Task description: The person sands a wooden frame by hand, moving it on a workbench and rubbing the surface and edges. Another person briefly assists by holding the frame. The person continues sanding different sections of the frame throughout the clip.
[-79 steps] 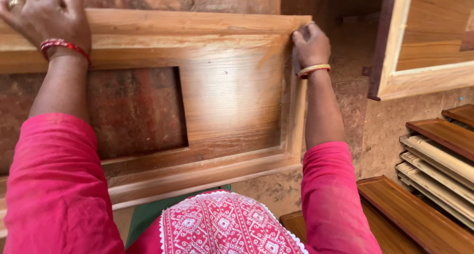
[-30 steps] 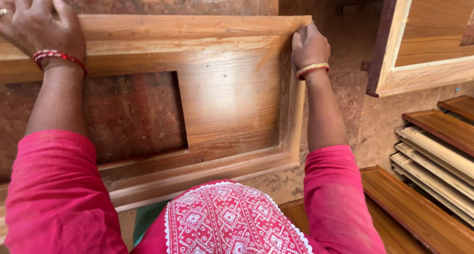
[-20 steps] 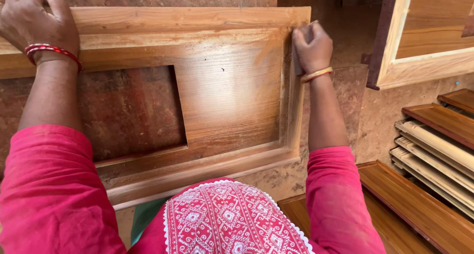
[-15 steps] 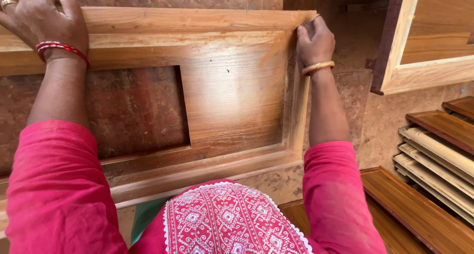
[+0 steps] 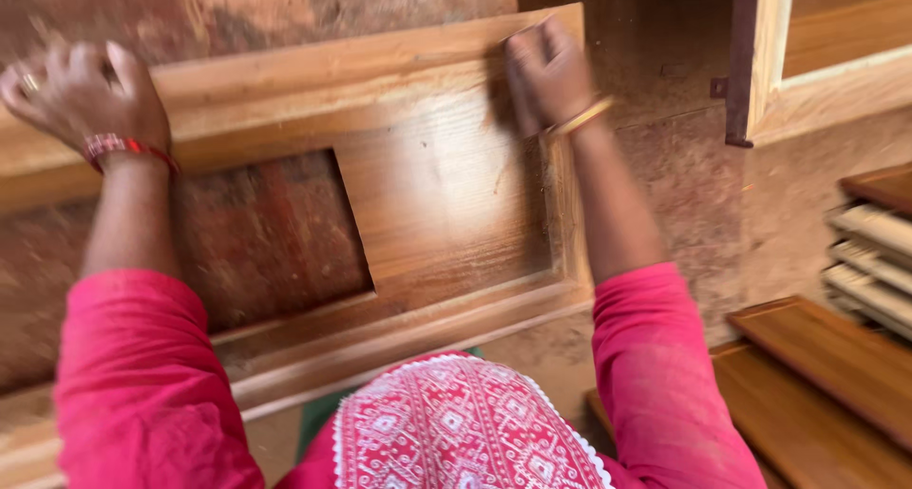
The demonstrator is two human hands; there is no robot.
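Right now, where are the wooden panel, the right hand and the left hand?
wooden panel [image 5: 446, 194]: head view, on the flat board beside the rectangular cut-out.
right hand [image 5: 549, 71]: head view, on the back of the hand, at the panel's upper right corner.
left hand [image 5: 81, 95]: head view, on the knuckles, on the panel's top rail.

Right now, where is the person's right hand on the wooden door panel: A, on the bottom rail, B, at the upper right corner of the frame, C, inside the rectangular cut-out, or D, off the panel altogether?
B: the right hand presses on the upper right corner of the wooden door panel, away from the rectangular cut-out.
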